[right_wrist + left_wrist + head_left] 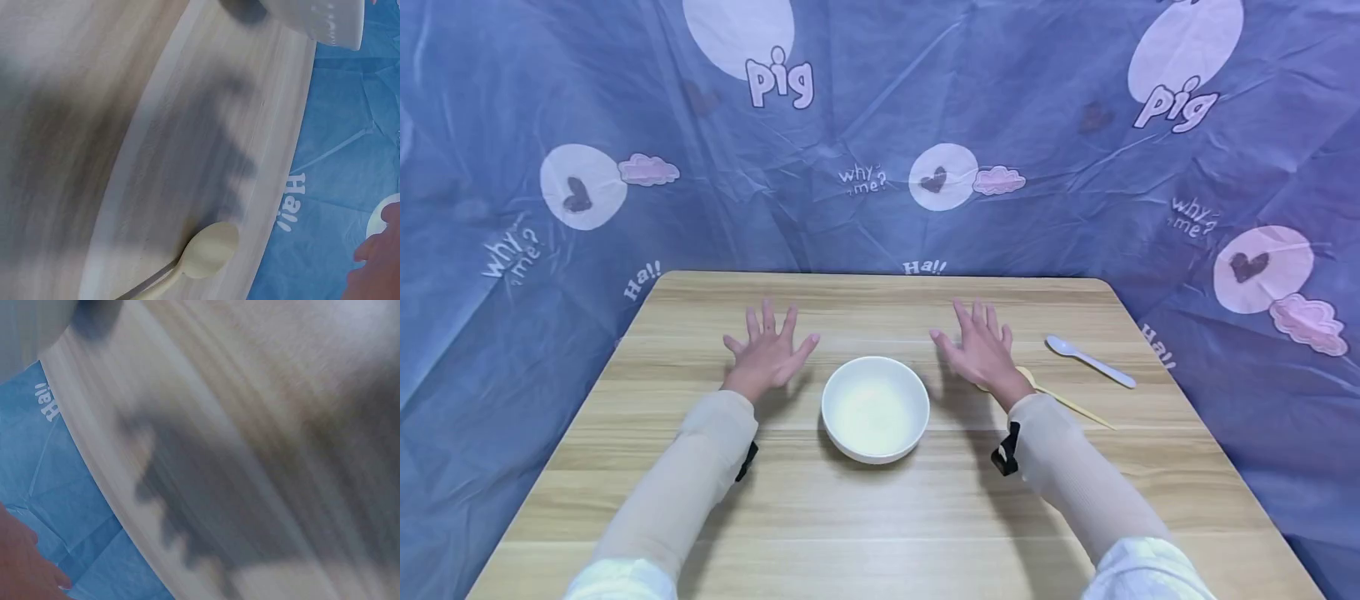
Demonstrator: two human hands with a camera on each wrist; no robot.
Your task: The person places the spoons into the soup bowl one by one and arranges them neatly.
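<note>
A white bowl (876,408) stands upright on the wooden table between the two hands. To its left, my left hand (765,357) is held above the table with fingers spread, holding nothing. My right hand (980,354) is likewise spread and free on the bowl's right side. Partly hidden behind that hand and wrist lies a yellow spoon (1075,407); its bowl end (212,250) shows in the right wrist view. Farther right is a white spoon (1090,360). Only part of the left hand (25,562) appears in the left wrist view.
The light wooden table (865,533) has rounded far corners. A blue printed cloth (850,225) hangs behind it and along both sides. Each wrist bears a black strap (1006,450) over a pale sleeve.
</note>
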